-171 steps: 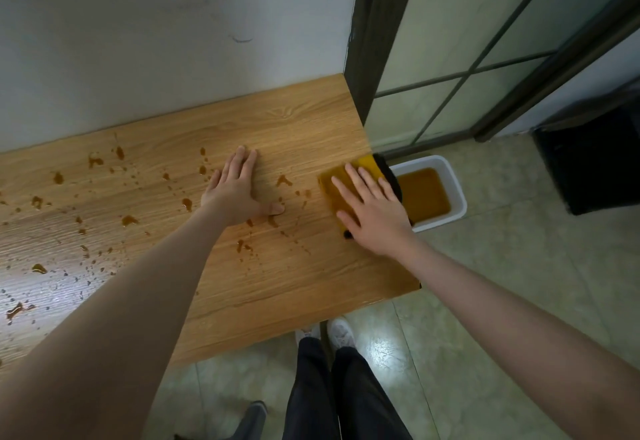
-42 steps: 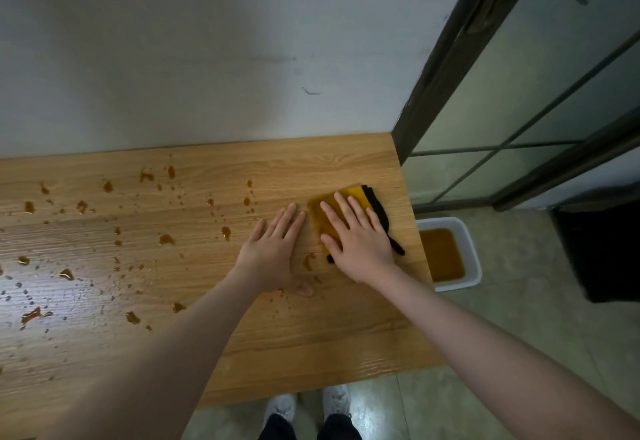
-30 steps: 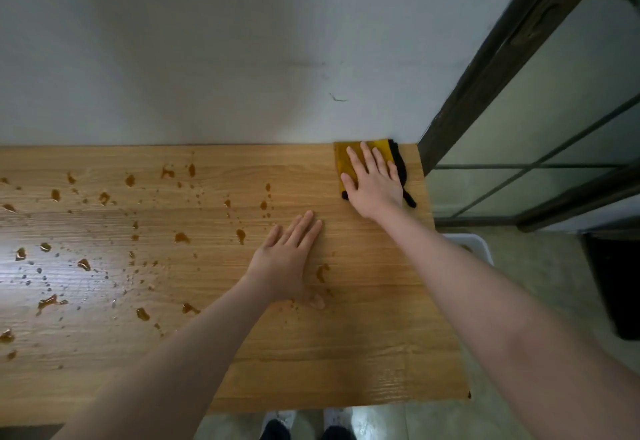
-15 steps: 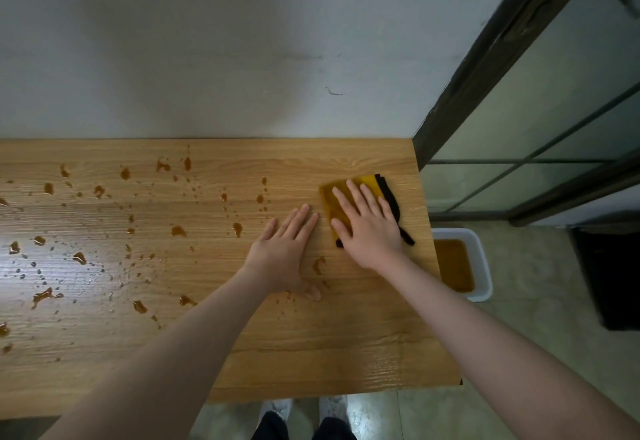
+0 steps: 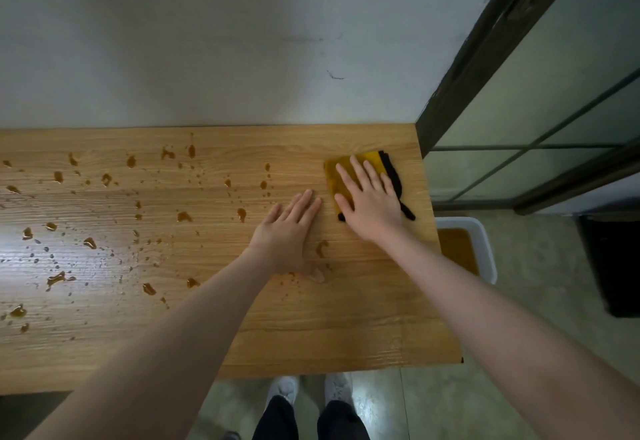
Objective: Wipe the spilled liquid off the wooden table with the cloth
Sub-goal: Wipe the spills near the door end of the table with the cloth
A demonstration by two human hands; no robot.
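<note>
A yellow cloth [image 5: 337,176] with a black edge lies flat near the far right corner of the wooden table [image 5: 346,328]. My right hand [image 5: 370,202] presses on it with straight, spread fingers. My left hand [image 5: 287,235] rests flat on the bare wood just left of the cloth, fingers straight. Brown drops of spilled liquid [image 5: 183,216] are scattered over the left and middle of the table. One small brown smear [image 5: 322,247] lies between my two hands.
A white wall runs along the table's far edge. A white tub [image 5: 483,245] holding brown liquid stands on the floor below the table's right edge. A dark-framed glass door [image 5: 540,100] is at the right. My shoes [image 5: 311,387] show below the near edge.
Over the last second my right hand drew the cloth back from the far corner toward me, then pushed it slightly away again. My left hand stayed flat in place.
</note>
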